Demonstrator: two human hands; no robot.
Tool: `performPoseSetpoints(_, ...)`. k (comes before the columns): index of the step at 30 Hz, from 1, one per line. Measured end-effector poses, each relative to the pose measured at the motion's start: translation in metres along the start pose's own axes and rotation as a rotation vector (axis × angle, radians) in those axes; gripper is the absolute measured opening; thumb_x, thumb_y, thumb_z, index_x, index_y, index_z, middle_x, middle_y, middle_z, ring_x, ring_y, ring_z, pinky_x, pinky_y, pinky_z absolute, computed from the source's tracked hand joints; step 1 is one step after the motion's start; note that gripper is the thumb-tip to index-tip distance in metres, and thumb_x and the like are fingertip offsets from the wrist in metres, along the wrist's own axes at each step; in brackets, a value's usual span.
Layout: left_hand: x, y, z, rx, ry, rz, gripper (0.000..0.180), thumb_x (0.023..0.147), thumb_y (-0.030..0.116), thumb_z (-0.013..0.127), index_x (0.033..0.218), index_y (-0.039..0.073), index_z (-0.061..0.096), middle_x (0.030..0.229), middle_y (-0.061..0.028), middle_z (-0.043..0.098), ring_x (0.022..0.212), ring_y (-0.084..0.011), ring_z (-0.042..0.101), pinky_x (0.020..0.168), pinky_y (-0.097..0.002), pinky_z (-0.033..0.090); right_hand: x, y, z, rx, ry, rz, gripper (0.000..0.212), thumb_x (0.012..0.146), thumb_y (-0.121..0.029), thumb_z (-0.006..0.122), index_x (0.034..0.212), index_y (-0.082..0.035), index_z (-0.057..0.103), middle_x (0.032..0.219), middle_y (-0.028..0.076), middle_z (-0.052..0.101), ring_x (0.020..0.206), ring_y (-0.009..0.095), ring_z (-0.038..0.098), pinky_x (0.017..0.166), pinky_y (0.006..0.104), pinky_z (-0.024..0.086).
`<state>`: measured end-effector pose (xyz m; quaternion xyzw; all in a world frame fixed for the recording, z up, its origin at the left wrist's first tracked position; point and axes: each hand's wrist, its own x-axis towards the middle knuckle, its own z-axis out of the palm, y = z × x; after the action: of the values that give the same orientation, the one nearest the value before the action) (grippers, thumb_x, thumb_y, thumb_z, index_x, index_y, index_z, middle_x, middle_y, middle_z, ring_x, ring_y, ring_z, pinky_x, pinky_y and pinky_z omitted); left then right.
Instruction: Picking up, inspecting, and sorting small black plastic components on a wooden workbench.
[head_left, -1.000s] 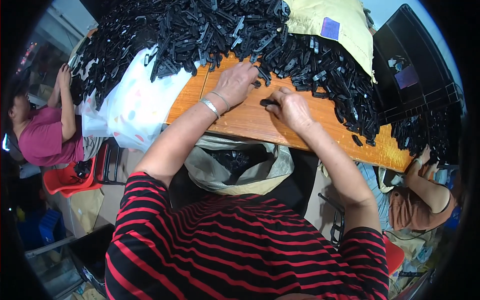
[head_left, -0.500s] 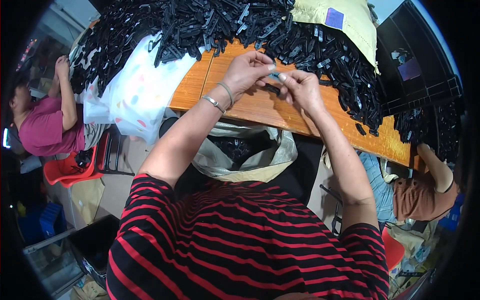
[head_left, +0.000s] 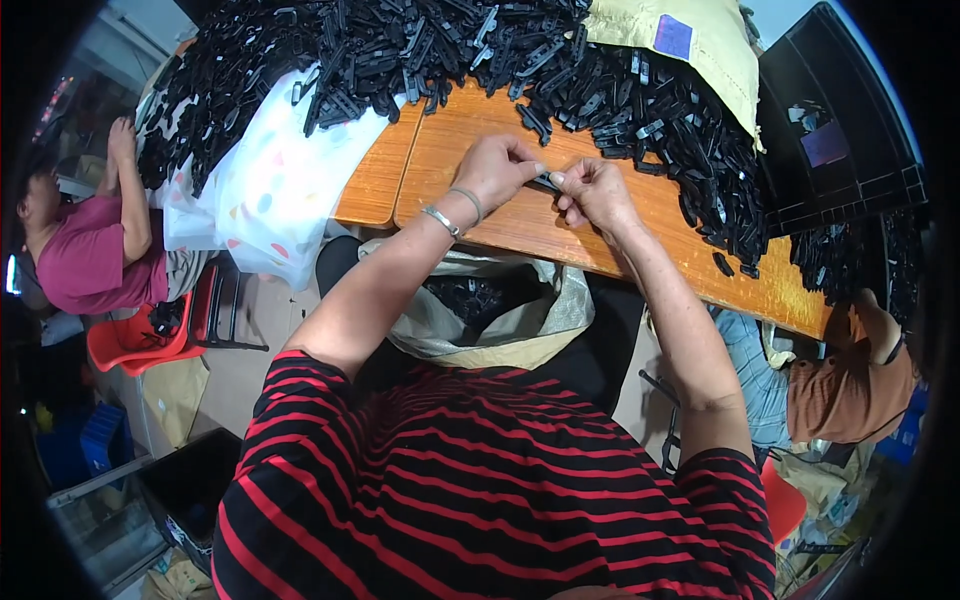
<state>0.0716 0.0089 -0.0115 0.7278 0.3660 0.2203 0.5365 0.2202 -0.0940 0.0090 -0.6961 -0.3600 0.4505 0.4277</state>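
Note:
Above the wooden tabletop [head_left: 440, 150], a small, narrow black plastic piece [head_left: 546, 181] spans the gap between my fingertips. Its left end is pinched by my left hand [head_left: 497, 173], thumb against fingers. From the other side my right hand [head_left: 597, 194] closes thumb and fingers on it, with the lower fingers curled. My fingers cover much of the piece, so its full shape is hidden. Beyond my hands lies a large heap of similar long black plastic pieces [head_left: 400, 50].
A spotted white plastic bag [head_left: 275, 170] hangs over the table's left edge. An open woven sack [head_left: 540, 340] with dark pieces inside sits below the near edge. Black crate [head_left: 830, 130] and yellowish sack [head_left: 700, 50] stand at the right. People [head_left: 95, 240] work on both sides.
Both my hands have come down toward the table's near edge, still pinching together. The dark piece that showed under my right fingers is no longer separately visible.

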Motion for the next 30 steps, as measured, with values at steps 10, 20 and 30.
performPoseSetpoints(10,-0.002,0.025,-0.003,0.406,0.074,0.007,0.023,0.074,0.026,0.072,0.079,0.005,0.064,0.074,-0.0090,0.065,0.070,-0.0207,0.062,0.066,-0.0333,0.049,0.008,-0.012,-0.002,-0.271,0.042,0.039,0.027,0.084,-0.021,0.070,0.073,-0.003,0.054,0.054,0.007,0.058,0.036,0.011,0.047,0.033,0.0258,0.036)
performPoseSetpoints(20,-0.034,0.019,-0.043,0.106,-0.243,0.133,0.019,0.081,0.016,0.069,0.089,-0.001,0.064,0.077,-0.0048,0.063,0.070,-0.0114,0.058,0.065,-0.0262,0.048,-0.059,-0.011,0.001,-0.328,-0.191,-0.053,0.020,0.087,-0.017,0.065,0.083,0.001,0.059,0.064,0.006,0.060,0.052,0.010,0.057,0.042,0.0226,0.046)
performPoseSetpoints(30,0.042,0.015,-0.005,0.685,0.258,0.656,0.037,0.074,0.006,0.068,0.108,0.013,0.056,0.111,-0.0092,0.051,0.101,-0.0309,0.055,0.083,-0.0409,0.048,0.016,0.000,-0.054,-1.127,0.461,-0.550,0.035,0.077,-0.007,0.065,0.111,-0.006,0.055,0.104,0.020,0.053,0.080,0.039,0.061,0.069,0.0448,0.051)
